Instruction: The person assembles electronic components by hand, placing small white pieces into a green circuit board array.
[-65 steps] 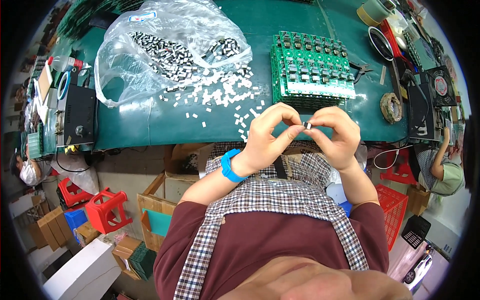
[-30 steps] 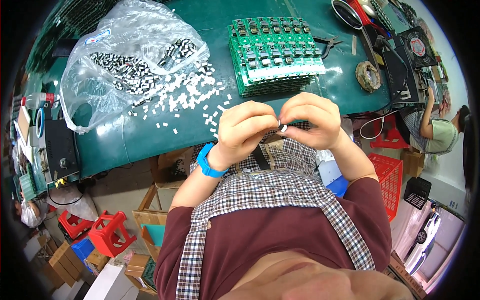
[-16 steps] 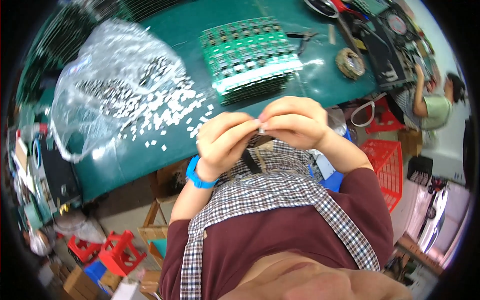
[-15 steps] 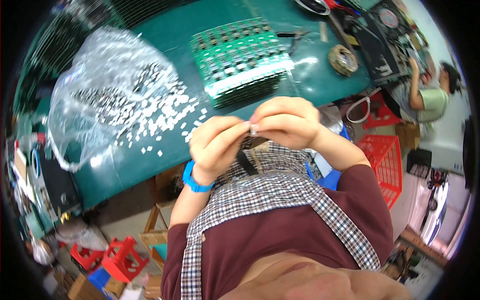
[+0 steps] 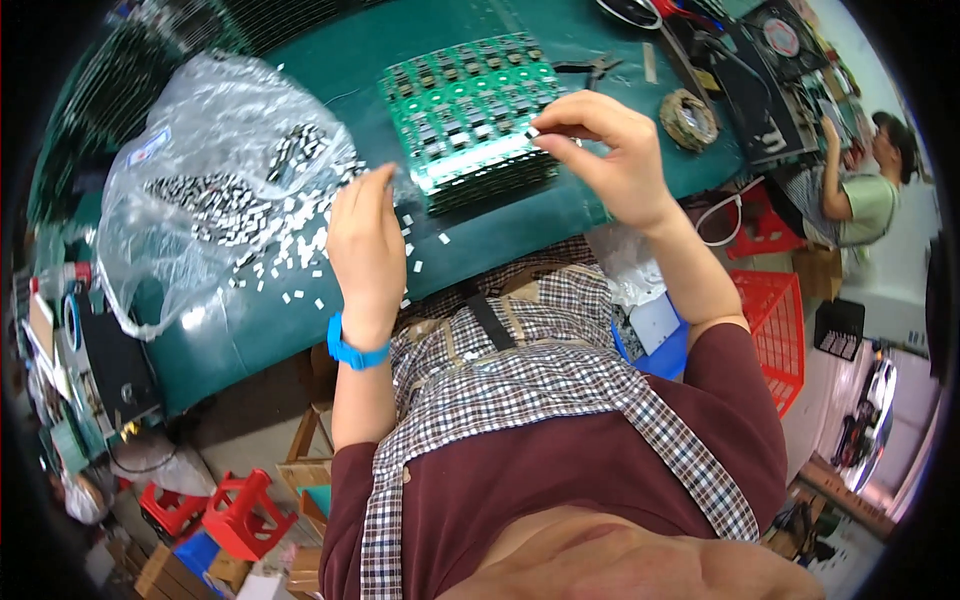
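Note:
Pinched between the thumb and finger of my right hand [image 5: 620,165] is a small white-and-black piece [image 5: 532,133]. That hand is above the right front part of a stack of green circuit boards [image 5: 465,110] with rows of dark components. My left hand [image 5: 365,245], with a blue wristband [image 5: 357,345], reaches over the right edge of a scattered pile of small white-and-black pieces [image 5: 300,245]. Its fingers are stretched out close together, and I see nothing held in them. A clear plastic bag [image 5: 205,100] lies on the green table, with many of the pieces in and around its mouth.
Behind the boards lie pliers [image 5: 592,70] and a roll of tape [image 5: 688,118]. More boards [image 5: 110,90] stand at the far left. A red crate [image 5: 770,330] and red stools [image 5: 245,515] are on the floor. Another person [image 5: 860,200] works at the right.
My hands were together in front of my apron and have parted. My right hand has carried the small piece up to the boards; my left has moved to the pile.

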`<move>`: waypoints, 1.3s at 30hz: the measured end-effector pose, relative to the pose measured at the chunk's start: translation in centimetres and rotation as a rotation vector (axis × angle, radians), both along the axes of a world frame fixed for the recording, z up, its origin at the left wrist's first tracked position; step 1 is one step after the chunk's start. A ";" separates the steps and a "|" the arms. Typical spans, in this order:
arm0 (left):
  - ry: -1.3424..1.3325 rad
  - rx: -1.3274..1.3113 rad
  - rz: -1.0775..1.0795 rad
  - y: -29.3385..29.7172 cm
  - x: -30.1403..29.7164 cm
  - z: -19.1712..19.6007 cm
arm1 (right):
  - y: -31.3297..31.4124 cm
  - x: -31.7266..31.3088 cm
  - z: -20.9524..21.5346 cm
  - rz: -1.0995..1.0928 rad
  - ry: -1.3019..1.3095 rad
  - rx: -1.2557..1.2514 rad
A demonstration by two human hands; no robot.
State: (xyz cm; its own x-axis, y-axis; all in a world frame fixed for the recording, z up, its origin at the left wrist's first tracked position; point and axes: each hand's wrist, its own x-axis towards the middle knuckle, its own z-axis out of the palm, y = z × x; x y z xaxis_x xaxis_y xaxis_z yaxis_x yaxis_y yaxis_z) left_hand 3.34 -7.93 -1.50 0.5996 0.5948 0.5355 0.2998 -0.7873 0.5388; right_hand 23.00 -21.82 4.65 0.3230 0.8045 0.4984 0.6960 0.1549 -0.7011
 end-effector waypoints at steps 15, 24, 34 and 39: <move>0.163 0.054 0.178 2.7 -0.6 -4.0 | 1.8 2.8 -0.5 -0.021 -0.579 -0.162; 0.157 -0.053 0.249 2.8 -1.0 -3.9 | 1.9 2.7 -0.2 -0.007 -0.651 -0.202; -0.503 -0.923 -0.203 1.6 -2.3 -1.4 | 0.9 0.8 1.7 -0.006 -0.516 -0.083; -0.660 -1.352 -0.630 -2.1 -1.5 1.5 | 0.8 -5.8 -0.2 0.245 0.111 -0.133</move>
